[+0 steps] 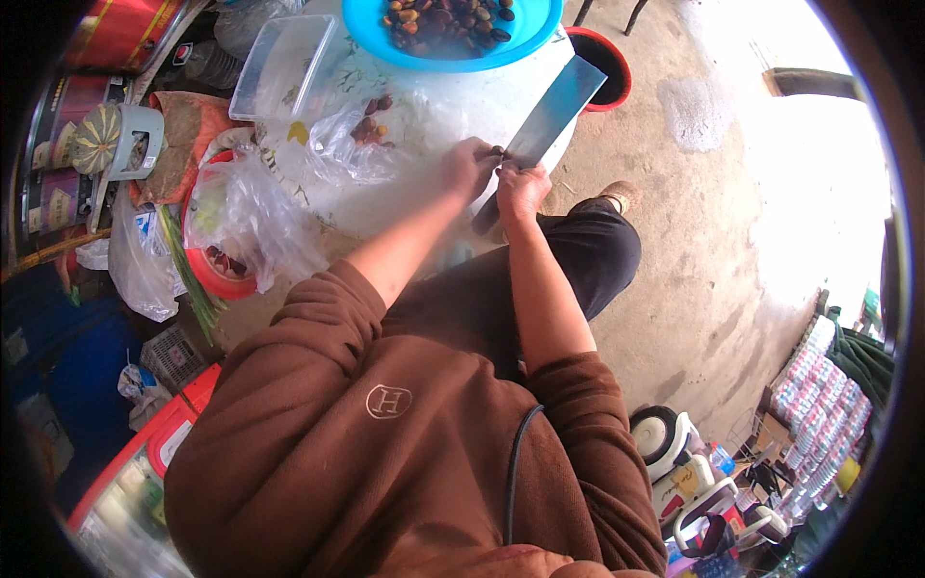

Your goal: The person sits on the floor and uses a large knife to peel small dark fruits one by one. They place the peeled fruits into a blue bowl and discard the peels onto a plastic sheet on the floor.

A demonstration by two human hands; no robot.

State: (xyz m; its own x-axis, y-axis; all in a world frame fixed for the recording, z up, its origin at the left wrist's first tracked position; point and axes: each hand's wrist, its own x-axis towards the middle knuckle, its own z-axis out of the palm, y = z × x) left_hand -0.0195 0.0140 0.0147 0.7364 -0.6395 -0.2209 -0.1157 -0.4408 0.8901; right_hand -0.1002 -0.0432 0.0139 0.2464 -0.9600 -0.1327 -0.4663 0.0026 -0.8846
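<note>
In my right hand (523, 191) I grip a wide-bladed cleaver (555, 112), its blade slanting up and to the right past the table's edge. Close on its left, my left hand (468, 170) pinches a small dark brown nut (496, 151), seemingly a chestnut, near the base of the blade. Beyond my hands stands a blue plastic basin (452, 63) with many brown chestnuts (444, 22). A few more reddish-brown chestnuts (372, 131) lie on the table beside a clear plastic bag (347, 148). Part of the cleaver's handle end is hidden by my right hand.
The light-covered table (426, 101) holds a clear plastic container (282, 68). A red-rimmed bucket (618, 68) stands beyond its right edge. At left are a red basin (235, 285) under plastic bags, green onions (184, 267) and a striped gourd (96, 139) beside shelves.
</note>
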